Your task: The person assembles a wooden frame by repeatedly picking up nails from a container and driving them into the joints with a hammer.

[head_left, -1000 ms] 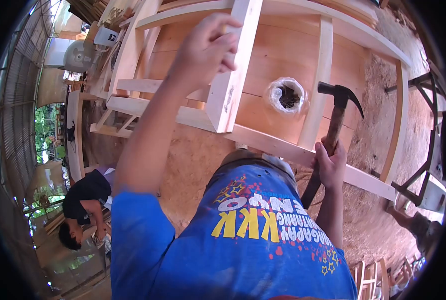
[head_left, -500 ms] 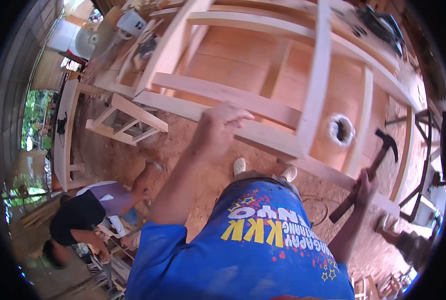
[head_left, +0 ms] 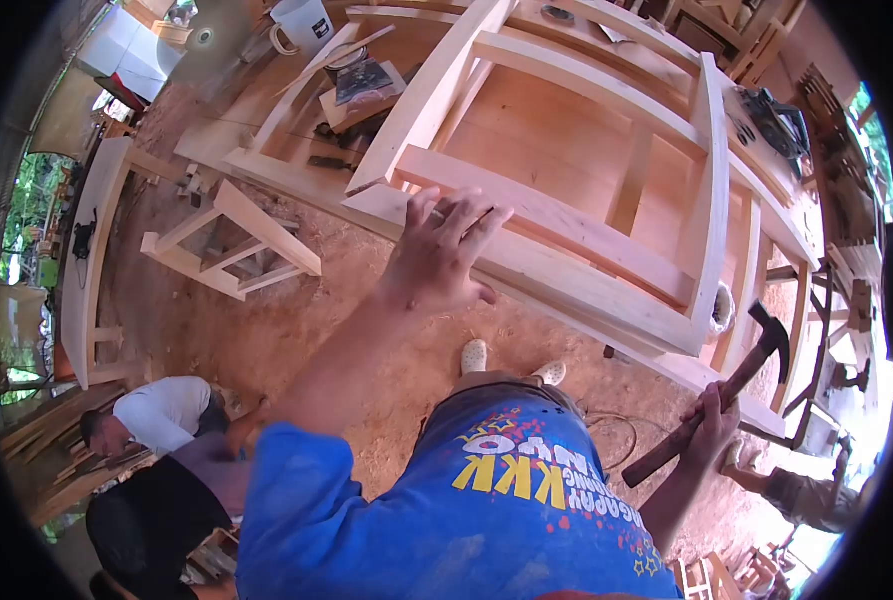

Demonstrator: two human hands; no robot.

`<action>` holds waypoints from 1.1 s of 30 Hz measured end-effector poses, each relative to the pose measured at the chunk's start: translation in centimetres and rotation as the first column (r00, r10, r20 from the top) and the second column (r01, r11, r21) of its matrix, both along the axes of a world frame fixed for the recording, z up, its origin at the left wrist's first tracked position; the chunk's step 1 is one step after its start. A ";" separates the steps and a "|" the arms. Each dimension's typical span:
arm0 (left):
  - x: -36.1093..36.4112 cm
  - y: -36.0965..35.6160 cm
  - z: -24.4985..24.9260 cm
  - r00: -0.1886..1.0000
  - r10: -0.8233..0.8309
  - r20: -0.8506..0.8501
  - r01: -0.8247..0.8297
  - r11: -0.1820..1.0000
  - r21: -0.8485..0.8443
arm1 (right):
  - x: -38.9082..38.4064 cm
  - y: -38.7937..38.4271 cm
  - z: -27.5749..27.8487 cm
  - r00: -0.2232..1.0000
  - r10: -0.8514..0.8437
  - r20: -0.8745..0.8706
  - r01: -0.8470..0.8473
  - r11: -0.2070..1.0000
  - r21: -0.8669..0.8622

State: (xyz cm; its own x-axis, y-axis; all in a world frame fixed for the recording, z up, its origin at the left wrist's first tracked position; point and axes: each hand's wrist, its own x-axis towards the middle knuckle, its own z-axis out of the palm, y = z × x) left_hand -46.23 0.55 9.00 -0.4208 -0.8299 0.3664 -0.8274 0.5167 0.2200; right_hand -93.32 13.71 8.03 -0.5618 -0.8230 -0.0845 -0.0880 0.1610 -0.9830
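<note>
My left hand lies over the near rail of a pale wooden frame, fingers spread and thumb apart, with the fingertips right at the rail's upper edge. In my right hand is a claw hammer, gripped around the handle with its head pointing up and away from me. The frame has several crosspieces and rests on a larger wooden structure with brown panels. A roll of clear wrap shows partly behind the frame's right corner.
A small wooden trestle stands on the dirt floor at the left. Two people bend low at the lower left. A white pitcher sits at the back, and a dark power tool lies at the far right. Another person's legs show at right.
The view has shifted, bringing the frame right and lower in it. My left hand has opened from loosely curled to spread fingers at the rail. The hammer stays in my right hand.
</note>
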 end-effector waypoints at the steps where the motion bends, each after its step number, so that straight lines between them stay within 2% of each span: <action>1: 0.4 -0.9 -0.3 0.997 -0.019 0.073 0.019 1.000 -0.003 | 0.8 -0.2 0.8 1.000 0.023 -0.013 -0.023 1.000 -0.005; 3: 0.7 -3.0 -0.6 0.973 -0.052 0.226 0.056 0.998 -0.008 | 2.2 -0.7 1.6 0.998 0.056 -0.035 -0.057 0.998 -0.004; 6: 0.3 -4.6 0.0 0.945 -0.109 0.308 0.061 0.985 0.163 | 4.1 -1.6 2.3 0.995 0.082 -0.059 -0.083 0.997 -0.004; 12: -0.2 -5.1 1.0 0.940 -0.147 0.309 0.052 0.954 0.295 | 5.9 -1.7 1.2 0.990 0.140 -0.001 -0.140 0.990 0.014; 15: -0.5 -5.5 1.4 0.936 -0.156 0.315 0.050 0.946 0.320 | 6.1 -1.5 0.5 0.992 0.127 -0.026 -0.126 0.992 0.031; 19: -0.4 -6.1 1.4 0.942 -0.180 0.283 0.107 0.961 0.255 | 6.0 -1.3 1.4 0.993 0.121 -0.006 -0.121 0.990 0.066; 24: 0.1 -6.4 0.6 0.955 -0.195 0.225 0.146 0.966 0.215 | 5.1 -0.3 0.5 0.997 0.072 0.009 -0.072 0.997 0.010; 29: -0.2 -6.0 0.3 0.976 -0.124 0.179 0.098 0.984 0.150 | 4.0 1.1 0.3 0.997 0.069 -0.023 -0.067 0.996 0.051; 33: -0.4 -5.7 0.7 0.979 -0.096 0.181 0.068 0.985 0.156 | 3.3 1.5 -0.1 0.991 0.131 -0.001 -0.131 0.990 0.053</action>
